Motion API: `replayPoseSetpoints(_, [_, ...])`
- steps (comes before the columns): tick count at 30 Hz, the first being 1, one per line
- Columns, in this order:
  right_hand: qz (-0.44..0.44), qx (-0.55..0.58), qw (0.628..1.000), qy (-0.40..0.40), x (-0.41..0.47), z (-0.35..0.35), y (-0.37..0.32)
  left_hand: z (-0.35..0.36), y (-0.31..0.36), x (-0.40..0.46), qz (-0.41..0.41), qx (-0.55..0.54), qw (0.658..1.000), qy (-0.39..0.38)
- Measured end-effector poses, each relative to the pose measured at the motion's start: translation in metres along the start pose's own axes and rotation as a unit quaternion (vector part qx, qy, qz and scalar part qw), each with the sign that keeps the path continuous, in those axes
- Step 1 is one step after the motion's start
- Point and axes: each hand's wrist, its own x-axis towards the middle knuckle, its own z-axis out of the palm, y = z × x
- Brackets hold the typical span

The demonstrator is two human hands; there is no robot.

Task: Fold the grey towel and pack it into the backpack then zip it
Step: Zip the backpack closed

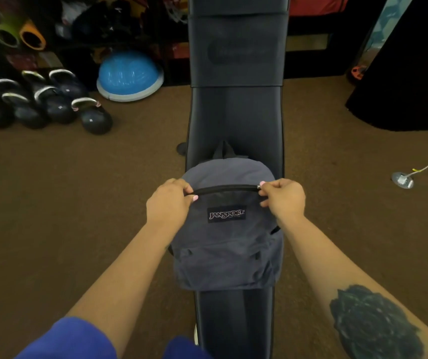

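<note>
A grey backpack [227, 244] with a dark logo patch lies flat on a black padded bench [237, 112], its top pointing away from me. A black zipper line [225, 189] runs across its upper front and looks closed. My left hand [168, 203] pinches the fabric at the zipper's left end. At the right end, my right hand [282, 199] pinches the zipper pull [258, 187]. No grey towel is in sight.
The bench runs away from me over a brown carpet. Several kettlebells [52, 104] and a blue half-ball trainer [129, 76] sit on the floor at the left. Dark shelves stand behind them. A floor socket with a cable [403, 180] is at the right.
</note>
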Motion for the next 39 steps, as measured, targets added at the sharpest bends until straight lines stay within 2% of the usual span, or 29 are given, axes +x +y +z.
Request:
replayPoseSetpoints(4, [0.076,0.077,0.994,-0.026,0.004,-0.014,0.006,0.003,0.015,0.002,0.024,0.036,0.999,-0.025])
replayPoseSetpoints(9, [0.149,0.169,0.97,-0.095,0.002,-0.021,-0.001,0.024,0.06,0.004,0.156,0.027,0.987,-0.024])
replayPoseSetpoints(12, [0.171,0.15,0.965,-0.129,0.007,-0.025,0.003,0.036,0.08,0.009,0.178,0.054,0.982,-0.018])
replayPoseSetpoints(15, [0.155,0.125,0.968,-0.152,0.011,-0.033,0.008,0.038,0.085,0.016,0.173,0.09,0.98,-0.025])
replayPoseSetpoints(20, [0.117,0.109,0.98,-0.119,0.024,-0.041,0.025,0.033,0.081,0.022,0.171,0.088,0.981,-0.027])
replayPoseSetpoints(28, [0.167,0.129,0.976,-0.058,0.039,-0.039,0.077,0.037,0.078,0.021,0.165,0.087,0.982,-0.017])
replayPoseSetpoints(35, [0.211,0.048,0.976,-0.025,0.044,-0.028,0.11,0.038,0.076,0.022,0.16,0.078,0.984,-0.009])
replayPoseSetpoints(39, [0.245,0.011,0.969,-0.031,0.045,-0.021,0.127,0.037,0.078,0.021,0.153,0.072,0.986,-0.001])
